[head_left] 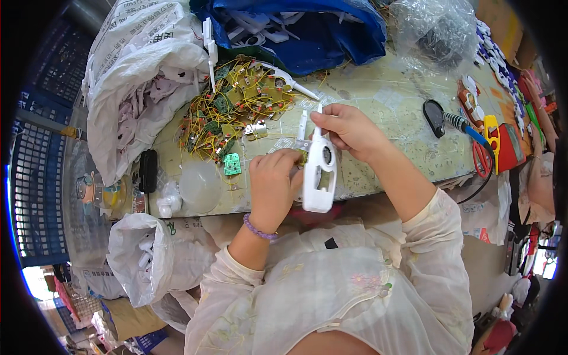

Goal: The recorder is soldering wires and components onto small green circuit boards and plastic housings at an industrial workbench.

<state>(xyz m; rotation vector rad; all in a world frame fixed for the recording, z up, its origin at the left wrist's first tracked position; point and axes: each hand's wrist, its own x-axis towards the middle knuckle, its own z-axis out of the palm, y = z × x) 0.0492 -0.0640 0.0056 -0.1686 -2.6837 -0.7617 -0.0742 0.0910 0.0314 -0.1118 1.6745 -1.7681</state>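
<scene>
Leftmost, a blue plastic basket [38,189] stands beside a white sack [139,59], whose open mouth shows pale plastic pieces. Next come a black case [148,170] and a green circuit board [232,164], just below a heap of small parts [234,109] with yellow wires on the surface [367,89]. My left hand [273,180] curls at the left side of the white plastic shell [320,200]; I cannot tell what its fingers grip. The shell is between my hands, above the near edge, narrow end away from me. My right hand [350,131] pinches that end with thumb and fingers. Further right lies a black oval piece [434,117].
</scene>
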